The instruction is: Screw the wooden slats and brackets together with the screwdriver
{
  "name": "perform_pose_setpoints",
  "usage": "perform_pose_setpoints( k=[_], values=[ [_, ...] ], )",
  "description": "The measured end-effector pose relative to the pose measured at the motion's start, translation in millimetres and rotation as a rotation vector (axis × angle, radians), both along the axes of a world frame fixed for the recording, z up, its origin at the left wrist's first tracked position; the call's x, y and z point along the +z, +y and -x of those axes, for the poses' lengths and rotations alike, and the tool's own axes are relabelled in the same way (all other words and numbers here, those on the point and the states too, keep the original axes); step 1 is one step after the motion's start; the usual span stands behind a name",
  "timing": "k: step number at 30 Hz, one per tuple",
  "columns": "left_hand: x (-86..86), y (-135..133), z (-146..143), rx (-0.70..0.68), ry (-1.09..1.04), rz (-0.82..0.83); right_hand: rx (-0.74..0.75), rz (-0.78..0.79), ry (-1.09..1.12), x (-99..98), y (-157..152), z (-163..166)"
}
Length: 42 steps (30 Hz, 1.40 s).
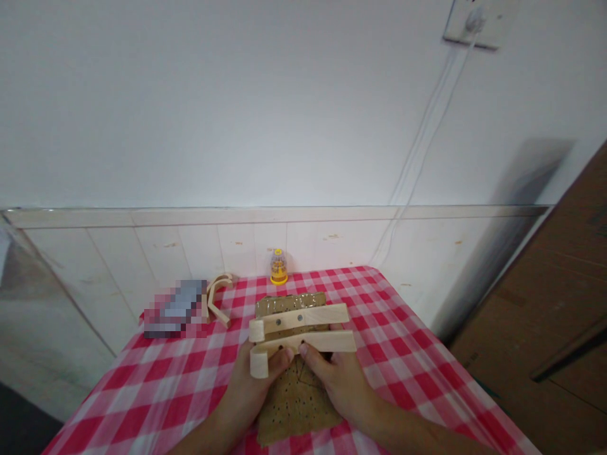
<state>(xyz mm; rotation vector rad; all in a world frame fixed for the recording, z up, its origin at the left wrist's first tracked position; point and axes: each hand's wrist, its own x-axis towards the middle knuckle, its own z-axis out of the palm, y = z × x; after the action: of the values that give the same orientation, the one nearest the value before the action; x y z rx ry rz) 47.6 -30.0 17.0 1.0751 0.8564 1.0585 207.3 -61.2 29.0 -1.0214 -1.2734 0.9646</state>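
Both forearms [208,430] enter over the near edge of the checked table [403,379], flanking a brown punctured board [298,411]. With my left hand [258,388] and right hand [339,373], I grip the near wooden piece [327,342] above the board, thumbs by two dark spots; my remaining fingers are mostly hidden. The far wooden piece [327,315] sits almost parallel, over the board's far end, showing two dark round fittings [300,318]. Status, in my judgement: the far piece has its fittings in place; work at the near piece is unfinished. Whether the two are joined, I cannot tell. Curved wooden parts [220,315] near the far-left corner lie unattached. A yellow-based bottle [279,273] stands at the far edge.
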Motion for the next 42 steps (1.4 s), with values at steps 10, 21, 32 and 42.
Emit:
perform_pose_setpoints(
  k=[10, 21, 32, 42],
  values=[
    [10.6, -3.3, -1.2, -0.012, 0.054, 0.015, 0.016, -0.028, -0.004, -2.2, -1.5, 0.8],
    [7.4, 3.1, -0.9, 0.066, -0.067, 0.079, 0.18, -0.014, -0.011, 12.3, 8.7, -9.8],
    [8.9, 9.3, 7.9, 0.104, -0.053, 0.12, -0.047, 0.297, 0.11, 33.9, 33.0, -60.9],
    [6.5, 15.0, 11.3, 0.091, -0.036, 0.098, -0.069, 0.239, -0.043, 46.0, 25.2, -67.0]
  ],
)
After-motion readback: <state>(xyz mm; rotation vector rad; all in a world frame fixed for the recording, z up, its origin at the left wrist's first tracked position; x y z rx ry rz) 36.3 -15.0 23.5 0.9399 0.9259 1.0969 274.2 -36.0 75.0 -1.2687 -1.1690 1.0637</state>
